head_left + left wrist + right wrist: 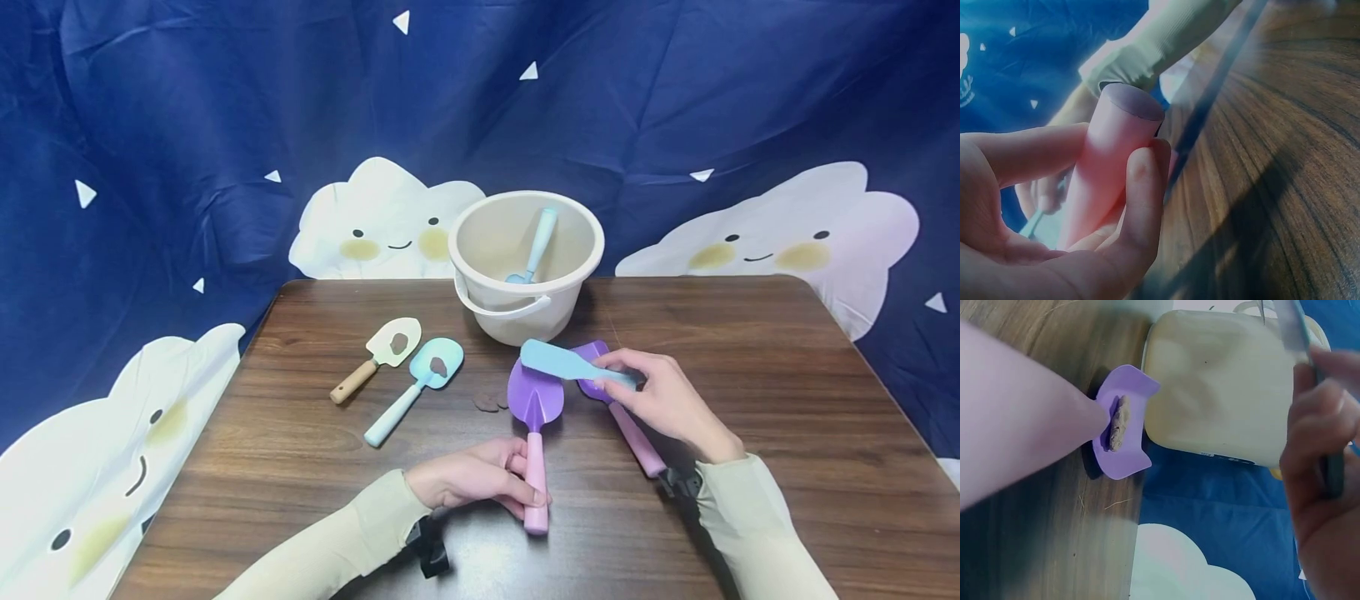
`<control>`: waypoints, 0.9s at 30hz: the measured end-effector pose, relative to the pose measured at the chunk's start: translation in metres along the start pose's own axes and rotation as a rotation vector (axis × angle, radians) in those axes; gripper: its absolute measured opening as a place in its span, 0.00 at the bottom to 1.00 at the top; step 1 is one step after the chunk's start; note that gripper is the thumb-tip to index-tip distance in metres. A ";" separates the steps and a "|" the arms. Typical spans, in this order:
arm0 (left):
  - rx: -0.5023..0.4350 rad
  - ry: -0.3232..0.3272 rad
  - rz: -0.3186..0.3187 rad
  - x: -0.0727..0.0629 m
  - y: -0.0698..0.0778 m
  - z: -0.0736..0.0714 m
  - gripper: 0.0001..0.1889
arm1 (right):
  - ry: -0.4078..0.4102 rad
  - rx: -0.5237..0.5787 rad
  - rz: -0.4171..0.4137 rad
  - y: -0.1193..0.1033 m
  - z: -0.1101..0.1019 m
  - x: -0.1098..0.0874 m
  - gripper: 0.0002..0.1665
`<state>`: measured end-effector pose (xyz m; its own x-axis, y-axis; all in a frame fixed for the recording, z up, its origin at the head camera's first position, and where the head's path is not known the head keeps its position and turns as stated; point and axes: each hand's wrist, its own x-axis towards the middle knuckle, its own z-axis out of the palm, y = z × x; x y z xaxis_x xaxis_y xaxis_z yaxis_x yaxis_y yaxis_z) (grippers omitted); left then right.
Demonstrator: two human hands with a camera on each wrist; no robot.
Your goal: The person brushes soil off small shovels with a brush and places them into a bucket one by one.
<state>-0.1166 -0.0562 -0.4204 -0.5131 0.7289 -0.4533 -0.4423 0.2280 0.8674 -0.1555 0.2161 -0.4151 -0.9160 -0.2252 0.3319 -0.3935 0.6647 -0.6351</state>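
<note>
My left hand (480,477) grips the pink handle of a purple trowel (536,400), whose blade points away from me. That handle's end (1132,103) fills the middle of the left wrist view, between thumb and fingers. My right hand (671,398) pinches the narrow end of a light blue spatula (555,360). The spatula's broad end overlaps the purple trowel's tip in the head view. Below my right hand lies a purple shovel (633,437) with a pink handle. A brown clump (1120,424) sits on its blade in the right wrist view.
A beige bucket (517,310) stands at the back with a light blue tool (542,242) inside. To the left lie a cream trowel (382,346) and a light blue shovel (424,379), each bearing a brown clump. Flat brown pieces (489,402) rest on the wooden table (300,517).
</note>
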 end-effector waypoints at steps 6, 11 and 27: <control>0.006 0.005 0.003 0.000 0.001 -0.001 0.15 | -0.172 0.088 -0.014 -0.001 -0.002 -0.004 0.10; 0.000 0.000 0.003 0.001 0.000 -0.001 0.15 | -0.262 0.102 0.007 -0.003 -0.003 -0.006 0.11; 0.006 -0.002 -0.007 0.000 0.001 0.002 0.14 | -0.235 0.046 0.009 -0.002 -0.003 -0.003 0.11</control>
<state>-0.1155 -0.0543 -0.4192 -0.5087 0.7286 -0.4587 -0.4416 0.2365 0.8655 -0.1518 0.2175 -0.4132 -0.9104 -0.3823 0.1581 -0.3832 0.6354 -0.6703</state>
